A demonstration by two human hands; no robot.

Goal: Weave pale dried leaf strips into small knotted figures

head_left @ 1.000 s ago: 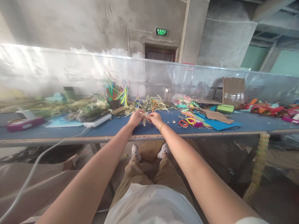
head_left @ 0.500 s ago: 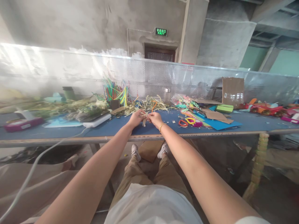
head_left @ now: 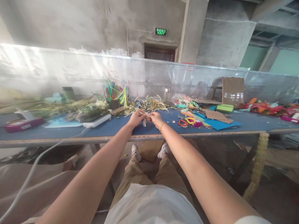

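Above the front part of the blue table (head_left: 112, 129), my left hand (head_left: 136, 118) and my right hand (head_left: 155, 119) almost meet. Both are closed, fingertips pinching a pale dried strip (head_left: 144, 122) whose end hangs down between them. How the strip is folded or knotted is too small to make out. A bracelet circles my right wrist. Just behind my hands lies a loose heap of similar pale strips (head_left: 153, 102), with an orange strip among them. To the right of my right hand are orange-handled scissors (head_left: 182, 123) and yellow-handled scissors (head_left: 191, 120).
Bundled dried plant fibre (head_left: 86, 110) and a white power strip (head_left: 97, 120) with its cable lie left. Colourful pipe cleaners (head_left: 115, 91) stand behind. A bottle (head_left: 167, 95) stands near the perforated metal screen (head_left: 144, 73). Cardboard pieces (head_left: 216, 114) and blue card (head_left: 221, 123) lie right.
My hands stay almost in place around the pale strip. My left fingers have shifted very slightly; nothing else has visibly moved.
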